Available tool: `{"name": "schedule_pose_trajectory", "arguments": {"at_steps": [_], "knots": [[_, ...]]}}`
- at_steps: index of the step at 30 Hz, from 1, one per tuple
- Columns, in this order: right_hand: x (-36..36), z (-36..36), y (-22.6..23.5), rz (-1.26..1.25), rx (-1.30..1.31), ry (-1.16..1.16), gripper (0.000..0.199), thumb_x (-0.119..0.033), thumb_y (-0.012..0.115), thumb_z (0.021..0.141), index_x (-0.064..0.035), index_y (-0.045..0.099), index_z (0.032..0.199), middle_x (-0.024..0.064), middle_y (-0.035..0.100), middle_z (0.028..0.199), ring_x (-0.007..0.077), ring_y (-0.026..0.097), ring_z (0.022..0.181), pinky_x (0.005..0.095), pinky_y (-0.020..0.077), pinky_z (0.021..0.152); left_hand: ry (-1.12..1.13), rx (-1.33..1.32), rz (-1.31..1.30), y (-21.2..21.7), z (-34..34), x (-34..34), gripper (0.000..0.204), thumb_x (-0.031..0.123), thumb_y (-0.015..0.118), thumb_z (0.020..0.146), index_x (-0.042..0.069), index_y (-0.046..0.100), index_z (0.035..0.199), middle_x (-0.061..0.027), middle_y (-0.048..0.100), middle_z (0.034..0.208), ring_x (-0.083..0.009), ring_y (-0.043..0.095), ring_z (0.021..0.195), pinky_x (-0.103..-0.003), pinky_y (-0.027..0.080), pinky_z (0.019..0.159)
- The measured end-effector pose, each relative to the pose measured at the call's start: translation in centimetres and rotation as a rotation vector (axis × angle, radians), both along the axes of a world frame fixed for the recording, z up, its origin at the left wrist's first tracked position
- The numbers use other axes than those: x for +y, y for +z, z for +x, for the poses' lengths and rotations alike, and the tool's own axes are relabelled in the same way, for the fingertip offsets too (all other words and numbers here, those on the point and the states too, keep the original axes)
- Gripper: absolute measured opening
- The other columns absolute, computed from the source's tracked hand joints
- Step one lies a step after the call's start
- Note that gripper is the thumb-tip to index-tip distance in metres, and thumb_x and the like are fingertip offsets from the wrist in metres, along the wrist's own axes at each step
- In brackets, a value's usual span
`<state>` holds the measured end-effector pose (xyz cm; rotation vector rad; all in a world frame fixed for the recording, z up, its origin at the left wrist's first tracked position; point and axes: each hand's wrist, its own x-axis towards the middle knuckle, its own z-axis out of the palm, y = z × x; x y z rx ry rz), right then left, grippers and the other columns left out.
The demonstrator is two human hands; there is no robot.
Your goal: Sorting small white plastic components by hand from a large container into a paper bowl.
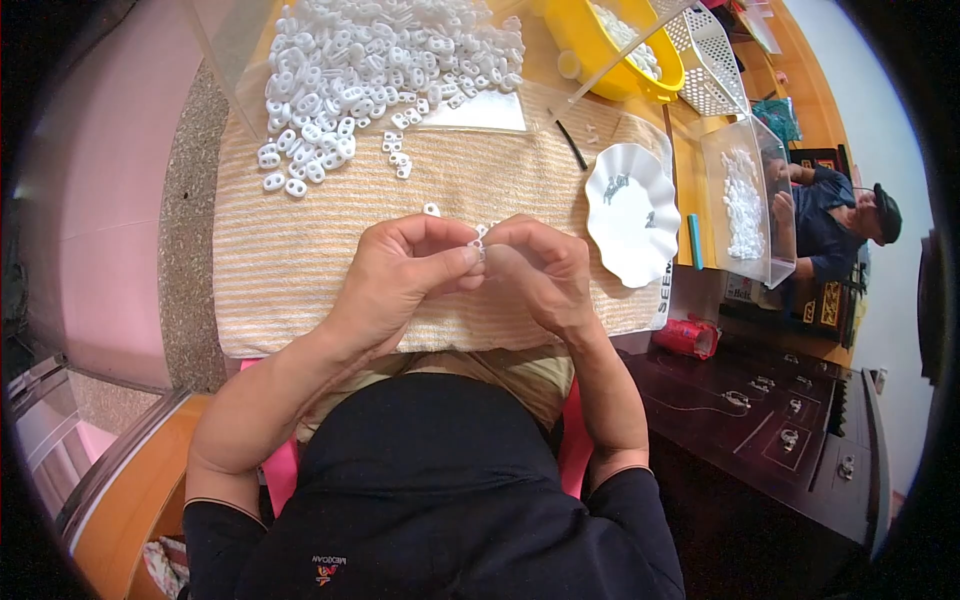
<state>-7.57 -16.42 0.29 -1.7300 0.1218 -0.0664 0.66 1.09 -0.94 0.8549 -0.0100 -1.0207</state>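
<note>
Over the striped towel, my left hand pinches a small white two-hole plastic piece between thumb and fingers. Against that piece from the other side come the fingertips of my right hand. Its fingers are closed and its thumb is smeared by motion; whatever they hold is hidden. Just beyond my left fingers lies a loose white piece. A big heap of the same white pieces spreads at the far side. To the right stands a white scalloped plate with small dark grey bits.
A black stick lies beyond the plate. Farther right are a yellow basin, a white perforated basket, a clear box of white parts, a teal stick and a red cylinder. Another person sits at the right.
</note>
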Motion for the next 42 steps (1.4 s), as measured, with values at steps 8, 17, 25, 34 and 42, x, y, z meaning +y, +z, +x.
{"name": "schedule_pose_trajectory", "arguments": {"at_steps": [8, 17, 25, 34, 42], "knots": [[0.3, -0.1, 0.1, -0.008, 0.049, -0.015, 0.010, -0.007, 0.061, 0.092, 0.0022, 0.065, 0.092, 0.0046, 0.066, 0.084, 0.0085, 0.061, 0.077, 0.0219, 0.0498, 0.068, -0.004, -0.083, 0.014, -0.7, -0.2, 0.0, 0.017, 0.004, 0.065, 0.087, -0.002, 0.062, 0.103, -0.0105, 0.068, 0.093, -0.0151, 0.067, 0.080, -0.026, 0.057, 0.076], [0.6, -0.4, 1.1, 0.108, 0.147, 0.013, 0.014, -0.010, 0.060, 0.093, 0.0032, 0.063, 0.091, 0.0062, 0.067, 0.079, 0.0092, 0.062, 0.070, 0.0222, 0.0503, 0.064, 0.013, -0.301, 0.083, 0.2, -0.4, 0.3, 0.015, 0.002, 0.067, 0.085, -0.004, 0.065, 0.098, -0.0101, 0.069, 0.089, -0.0136, 0.066, 0.079, -0.026, 0.056, 0.074], [0.3, -0.7, 1.3, 0.159, 0.171, 0.037, 0.015, -0.011, 0.059, 0.094, 0.0041, 0.063, 0.092, 0.0066, 0.066, 0.080, 0.0093, 0.061, 0.071, 0.0221, 0.0501, 0.064, -0.011, -0.409, 0.126, 0.4, -0.6, 0.2, 0.013, 0.002, 0.066, 0.086, -0.005, 0.067, 0.097, -0.0089, 0.069, 0.087, -0.0117, 0.065, 0.079, -0.025, 0.054, 0.074], [-0.3, -0.5, 0.8, 0.200, 0.059, 0.039, 0.018, -0.009, 0.057, 0.095, 0.0063, 0.063, 0.102, 0.0073, 0.066, 0.083, 0.0114, 0.063, 0.073, 0.0235, 0.0523, 0.065, -0.014, -0.304, 0.021, 0.0, -0.1, 0.0, 0.015, 0.004, 0.065, 0.088, -0.003, 0.063, 0.100, -0.0096, 0.068, 0.089, -0.0132, 0.065, 0.080, -0.026, 0.054, 0.076], [-0.5, -0.3, 0.6, 0.197, 0.034, -0.004, 0.020, -0.008, 0.060, 0.093, 0.0065, 0.062, 0.107, 0.0066, 0.065, 0.088, 0.0126, 0.064, 0.073, 0.0241, 0.0542, 0.066, 0.018, -0.177, -0.017, 0.5, 0.3, 0.3, 0.015, 0.004, 0.065, 0.087, -0.002, 0.062, 0.101, -0.0095, 0.068, 0.091, -0.0152, 0.066, 0.080, -0.028, 0.056, 0.078]]}}
